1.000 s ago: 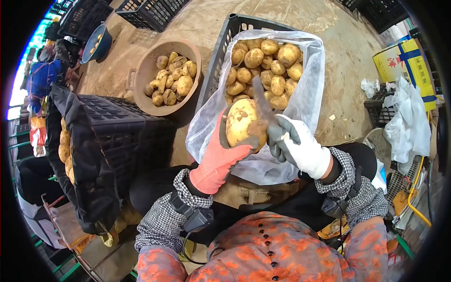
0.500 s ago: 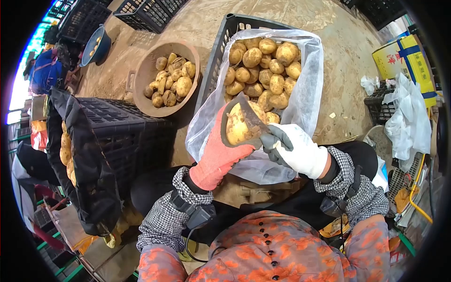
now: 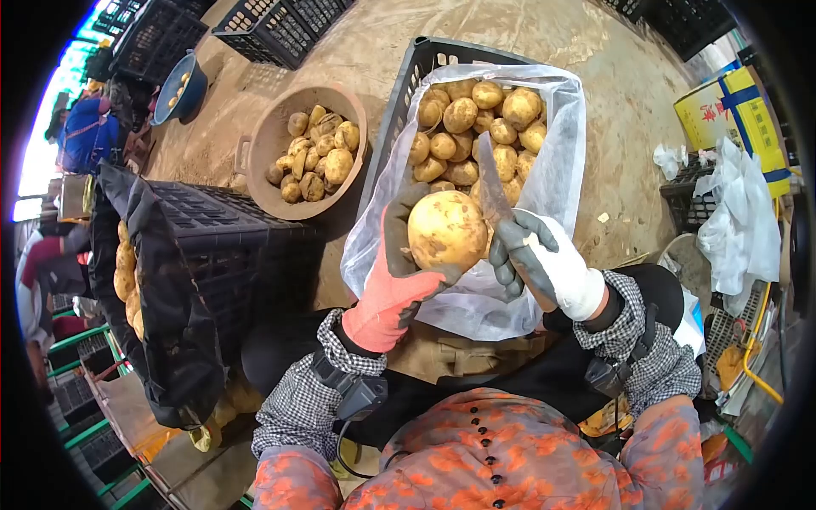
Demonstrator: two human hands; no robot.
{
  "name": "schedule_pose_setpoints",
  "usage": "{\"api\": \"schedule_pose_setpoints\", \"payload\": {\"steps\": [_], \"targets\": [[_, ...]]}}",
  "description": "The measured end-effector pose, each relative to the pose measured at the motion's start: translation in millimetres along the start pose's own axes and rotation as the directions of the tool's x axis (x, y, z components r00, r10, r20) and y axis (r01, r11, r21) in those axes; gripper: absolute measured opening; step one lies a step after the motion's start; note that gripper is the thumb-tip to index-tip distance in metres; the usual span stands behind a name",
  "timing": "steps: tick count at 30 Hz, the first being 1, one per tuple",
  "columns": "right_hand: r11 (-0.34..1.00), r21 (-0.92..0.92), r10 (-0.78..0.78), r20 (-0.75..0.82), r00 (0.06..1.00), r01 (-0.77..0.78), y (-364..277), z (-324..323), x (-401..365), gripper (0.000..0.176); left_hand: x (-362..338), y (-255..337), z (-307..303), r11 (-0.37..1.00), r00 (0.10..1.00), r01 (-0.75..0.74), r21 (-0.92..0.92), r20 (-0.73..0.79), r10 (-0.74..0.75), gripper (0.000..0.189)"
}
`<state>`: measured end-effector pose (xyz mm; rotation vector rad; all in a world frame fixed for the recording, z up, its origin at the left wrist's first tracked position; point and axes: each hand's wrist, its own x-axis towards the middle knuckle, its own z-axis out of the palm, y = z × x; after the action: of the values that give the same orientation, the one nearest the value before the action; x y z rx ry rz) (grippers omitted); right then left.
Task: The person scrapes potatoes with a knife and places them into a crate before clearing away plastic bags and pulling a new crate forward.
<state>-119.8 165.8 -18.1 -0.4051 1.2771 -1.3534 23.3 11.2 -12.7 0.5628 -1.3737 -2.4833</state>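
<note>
Potato (image 3: pixel 448 231), one, large: between the two hands, above the near end of a lined crate (image 3: pixel 408 81).
Left hand (image 3: pixel 389 285), coral glove with grey palm: gripping the potato, cupped around its left side and underside.
Right hand (image 3: pixel 548 262), white glove with grey fingers: closed on a knife (image 3: pixel 490 174), blade pointing up and away just beside the potato's right edge; contact unclear.
Forearms: both reaching forward and inward from the lap.
Plastic liner (image 3: pixel 563 127): folded over the crate's rim, around smaller potatoes (image 3: pixel 460 116).
Edges: basin (image 3: pixel 265 127) and black crate (image 3: pixel 272 255) at left; open floor (image 3: pixel 625 136) right of the lined crate.
</note>
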Motion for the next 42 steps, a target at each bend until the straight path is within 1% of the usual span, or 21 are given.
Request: {"api": "schedule_pose_setpoints", "payload": {"steps": [5,7,12,15,16,17,18,19,20,21,23,24,25,27,29,31,32,35,39,41,42], "targets": [[0.995,0.027,0.094,-0.037,0.995,-0.093,-5,6,0,0.042,-2,0,3,0.998,1.000,0.008,0.059,0.001,-0.008,0.078],[0.980,-0.195,0.061,0.125,0.990,-0.036,-15,6,-2,0.042,-2,0,3,0.993,1.000,0.000,0.119,0.016,-0.002,0.071],[0.978,0.176,-0.117,0.013,0.993,0.113,-4,-6,3,0.021,1,-10,-3,0.979,0.992,0.065,-0.191,-0.094,-0.084,0.051],[0.997,-0.008,-0.076,-0.042,0.996,0.075,-1,-1,7,0.023,0,-13,-6,0.942,0.985,0.060,-0.330,-0.136,-0.111,0.050],[0.998,0.019,0.060,-0.115,0.992,-0.058,-6,7,1,0.030,-5,-10,-6,0.948,0.981,-0.115,0.297,-0.116,0.155,0.049],[0.998,0.019,0.061,-0.116,0.991,-0.059,-6,10,3,0.030,-8,-7,-4,0.552,0.935,-0.256,0.793,0.057,0.351,0.047],[0.998,0.028,0.055,-0.103,0.993,-0.052,-6,13,6,0.035,-7,-6,1,0.554,0.936,-0.255,0.793,0.057,0.349,0.047],[0.998,0.038,0.049,-0.090,0.995,-0.046,-6,14,7,0.040,-4,-7,8,0.922,0.981,-0.116,0.370,-0.104,0.165,0.045],[0.992,0.122,0.042,-0.100,0.994,-0.030,-1,13,10,0.047,-1,-7,11,0.983,0.987,0.052,-0.177,-0.143,-0.078,0.044],[0.992,0.121,0.042,-0.101,0.994,-0.030,-2,13,10,0.047,1,-6,9,0.983,0.987,0.052,-0.178,-0.142,-0.078,0.044],[0.995,0.084,0.067,-0.104,0.992,-0.058,-5,13,11,0.047,2,-4,1,0.920,0.988,-0.002,0.391,-0.140,0.062,0.045],[0.995,0.084,0.069,-0.100,0.993,-0.061,-3,13,11,0.047,2,-7,0,0.976,0.987,-0.029,0.214,-0.146,0.061,0.060],[0.995,0.062,0.084,-0.106,0.991,-0.078,2,12,11,0.045,1,-11,-4,0.977,0.987,-0.027,0.213,-0.152,0.061,0.060],[0.994,0.048,0.100,-0.117,0.988,-0.095,2,13,10,0.043,-2,-15,-10,0.708,0.989,-0.097,0.700,-0.012,0.148,0.079],[0.981,0.193,0.050,-0.118,0.992,-0.026,-11,14,9,0.036,-5,-15,-4,0.663,0.990,-0.098,0.742,0.003,0.143,0.090],[0.986,0.162,0.053,-0.070,0.996,-0.041,-15,8,8,0.030,-4,-23,-4,0.883,0.993,-0.079,0.462,-0.037,0.109,0.086],[0.985,0.173,0.037,-0.047,0.998,-0.028,-21,8,6,0.029,-2,-20,-7,0.991,0.994,0.110,0.078,-0.031,-0.108,0.077],[0.982,0.178,-0.057,-0.001,0.998,0.057,-26,4,6,0.025,3,-21,-9,0.882,0.966,0.260,-0.394,0.100,-0.240,0.076],[0.986,0.115,-0.124,0.005,0.992,0.122,-15,-4,5,0.027,6,-18,-4,0.855,0.974,0.215,-0.473,0.038,-0.224,0.077],[0.990,-0.062,0.123,-0.041,0.992,-0.126,-18,1,2,0.030,4,-16,0,0.918,0.984,0.149,-0.369,-0.034,-0.173,0.075],[0.996,-0.087,0.022,-0.030,0.999,-0.024,-12,2,2,0.035,4,-16,0,0.917,0.984,0.150,-0.370,-0.035,-0.175,0.075]]}}
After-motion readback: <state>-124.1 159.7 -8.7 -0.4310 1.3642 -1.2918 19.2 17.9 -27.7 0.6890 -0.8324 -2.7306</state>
